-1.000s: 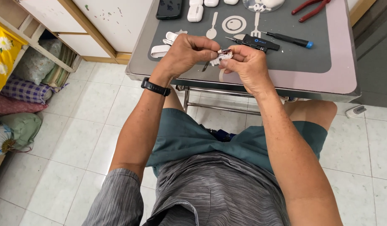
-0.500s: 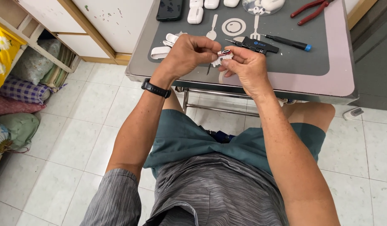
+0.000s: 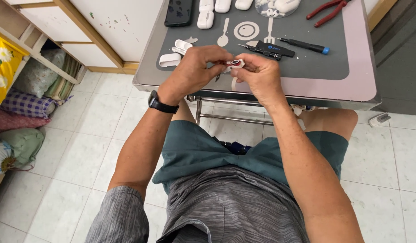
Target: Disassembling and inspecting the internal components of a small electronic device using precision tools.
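My left hand (image 3: 192,72) and my right hand (image 3: 261,76) meet over the near edge of a grey work mat (image 3: 307,63) on a small table. Between their fingertips they pinch a small white part with a dark round piece and a red edge (image 3: 235,63). A black band sits on my left wrist (image 3: 162,103). Most of the small part is hidden by my fingers.
On the mat lie a black screwdriver with a blue cap (image 3: 304,45), a black tool (image 3: 273,48), red-handled pliers (image 3: 327,10), white plastic pieces (image 3: 176,51), small white cases (image 3: 205,15), a dark phone (image 3: 180,12). The pink table rim (image 3: 361,87) frames it. Shelves with folded cloth (image 3: 27,90) stand left.
Both hands stay together on the small part; fingers have shifted slightly around it. The view has drifted a little.
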